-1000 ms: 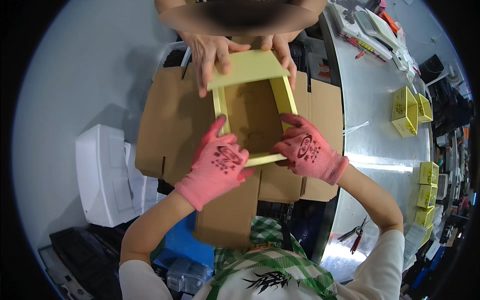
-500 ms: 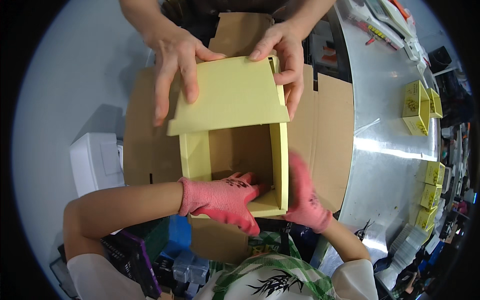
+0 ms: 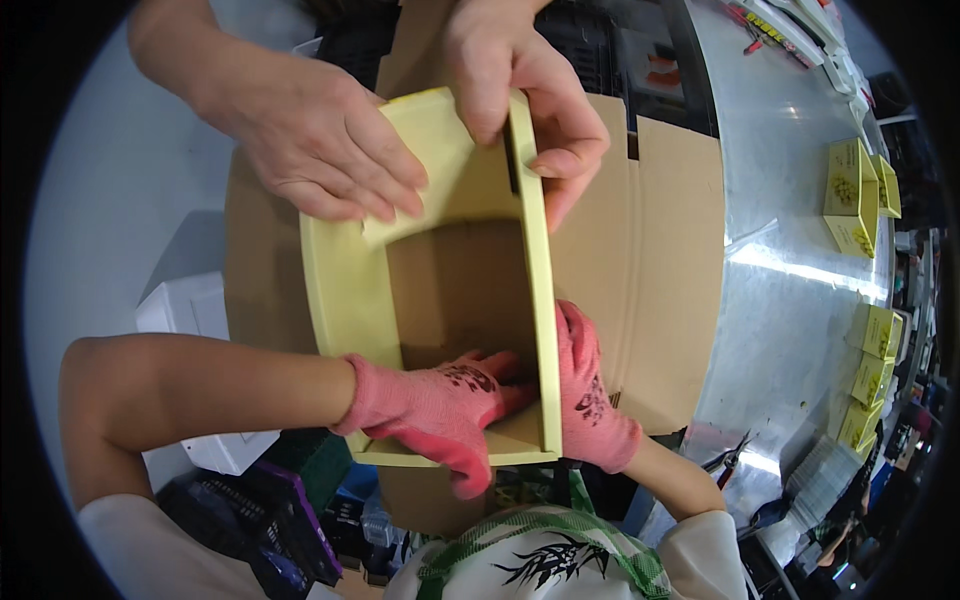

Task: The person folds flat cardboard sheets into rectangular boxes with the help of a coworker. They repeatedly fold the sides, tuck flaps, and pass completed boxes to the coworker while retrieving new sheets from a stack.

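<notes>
A pale yellow open cardboard box [image 3: 345,280] stands in front of me, its brown inner bottom in view. My left hand [image 3: 435,400], in a pink glove, reaches over the near edge into the box, fingers stretched toward the right wall and thumb apart. Along the outside of that wall lies my right hand [image 3: 590,410], also gloved in pink, its fingers flat against the box and partly hidden. At the far end, another person's bare hands press on the box: one hand [image 3: 325,145] lies on the far flap [image 3: 440,125], the other hand [image 3: 535,105] grips the far right corner.
Brown cardboard [image 3: 665,270] spreads beneath the box. To the right runs a metal table [image 3: 770,200] with small yellow boxes [image 3: 850,200], pliers [image 3: 732,460] and stacked clear containers [image 3: 825,480]. A white plastic bin [image 3: 185,305] stands at the left.
The other person's hands have pushed the far flap down into the box, and their left-side hand now lies over it. The box has tilted and shifted left. My right hand has settled against its wall.
</notes>
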Action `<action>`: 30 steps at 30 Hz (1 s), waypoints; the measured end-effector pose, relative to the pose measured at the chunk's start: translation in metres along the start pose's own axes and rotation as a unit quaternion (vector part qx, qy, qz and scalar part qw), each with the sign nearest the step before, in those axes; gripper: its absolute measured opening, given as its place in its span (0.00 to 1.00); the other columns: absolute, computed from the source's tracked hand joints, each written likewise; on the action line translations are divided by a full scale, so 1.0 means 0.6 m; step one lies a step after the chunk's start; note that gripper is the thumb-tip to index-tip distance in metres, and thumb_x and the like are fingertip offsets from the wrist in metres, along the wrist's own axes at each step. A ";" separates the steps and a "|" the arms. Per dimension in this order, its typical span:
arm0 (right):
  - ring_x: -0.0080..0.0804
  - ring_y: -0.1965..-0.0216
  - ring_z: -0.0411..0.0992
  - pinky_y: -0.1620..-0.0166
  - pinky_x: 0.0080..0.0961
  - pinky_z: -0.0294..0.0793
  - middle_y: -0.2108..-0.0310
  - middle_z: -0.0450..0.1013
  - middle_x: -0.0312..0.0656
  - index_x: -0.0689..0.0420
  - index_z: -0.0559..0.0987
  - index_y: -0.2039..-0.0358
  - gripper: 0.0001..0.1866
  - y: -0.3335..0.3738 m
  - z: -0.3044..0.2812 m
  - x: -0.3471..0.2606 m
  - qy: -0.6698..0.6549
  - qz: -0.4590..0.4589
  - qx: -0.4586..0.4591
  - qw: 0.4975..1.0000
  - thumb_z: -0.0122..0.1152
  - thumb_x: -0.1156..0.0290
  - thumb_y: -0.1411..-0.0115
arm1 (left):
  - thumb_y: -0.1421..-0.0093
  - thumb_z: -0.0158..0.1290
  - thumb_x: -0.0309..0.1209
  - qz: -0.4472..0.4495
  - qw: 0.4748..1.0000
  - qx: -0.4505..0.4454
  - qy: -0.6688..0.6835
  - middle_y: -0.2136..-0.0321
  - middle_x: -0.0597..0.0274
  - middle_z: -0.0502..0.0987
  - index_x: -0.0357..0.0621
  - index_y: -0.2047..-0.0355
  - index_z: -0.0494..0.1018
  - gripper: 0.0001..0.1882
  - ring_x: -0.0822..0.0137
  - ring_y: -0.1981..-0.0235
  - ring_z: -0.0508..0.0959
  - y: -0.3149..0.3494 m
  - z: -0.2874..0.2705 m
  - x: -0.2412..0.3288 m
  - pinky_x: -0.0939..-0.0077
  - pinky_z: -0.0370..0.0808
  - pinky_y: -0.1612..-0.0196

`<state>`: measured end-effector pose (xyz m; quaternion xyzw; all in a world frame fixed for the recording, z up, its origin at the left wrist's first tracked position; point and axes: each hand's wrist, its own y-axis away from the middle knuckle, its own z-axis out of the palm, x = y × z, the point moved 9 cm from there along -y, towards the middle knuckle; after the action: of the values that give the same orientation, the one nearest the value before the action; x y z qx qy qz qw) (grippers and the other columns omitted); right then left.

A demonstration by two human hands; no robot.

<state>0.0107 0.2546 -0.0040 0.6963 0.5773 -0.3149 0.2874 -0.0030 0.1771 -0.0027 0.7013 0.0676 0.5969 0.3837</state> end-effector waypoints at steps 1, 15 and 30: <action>0.55 0.46 0.61 0.44 0.47 0.64 0.45 0.58 0.56 0.61 0.54 0.36 0.40 -0.004 -0.003 -0.008 -0.035 -0.016 -0.006 0.999 0.58 0.74 0.50 | 0.63 0.61 0.41 0.027 0.999 0.020 -0.005 0.42 0.41 0.58 0.39 0.40 0.59 0.48 0.44 0.40 0.58 0.003 -0.004 0.007 0.58 0.57 0.37; 0.58 0.46 0.63 0.43 0.45 0.65 0.45 0.60 0.61 0.66 0.61 0.41 0.41 0.022 -0.088 -0.052 -0.128 -0.113 -0.046 0.984 0.60 0.79 0.60 | 0.52 0.58 0.41 0.026 0.899 0.335 -0.282 0.69 0.61 0.73 0.46 0.68 0.73 0.15 0.62 0.64 0.76 0.091 -0.030 0.085 0.63 0.73 0.64; 0.54 0.44 0.63 0.42 0.42 0.64 0.42 0.58 0.61 0.61 0.53 0.35 0.49 -0.028 0.120 -0.159 0.257 -0.117 -0.657 0.699 0.53 0.39 0.47 | 0.35 0.40 0.43 0.261 0.600 0.671 0.349 0.35 0.55 0.50 0.39 0.33 0.45 0.36 0.59 0.33 0.49 0.202 0.064 -0.157 0.61 0.47 0.33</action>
<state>-0.0263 0.1433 0.0233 0.3120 0.7656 0.3042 0.4733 -0.0390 0.0230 -0.0016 0.4874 0.3915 0.6580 -0.4198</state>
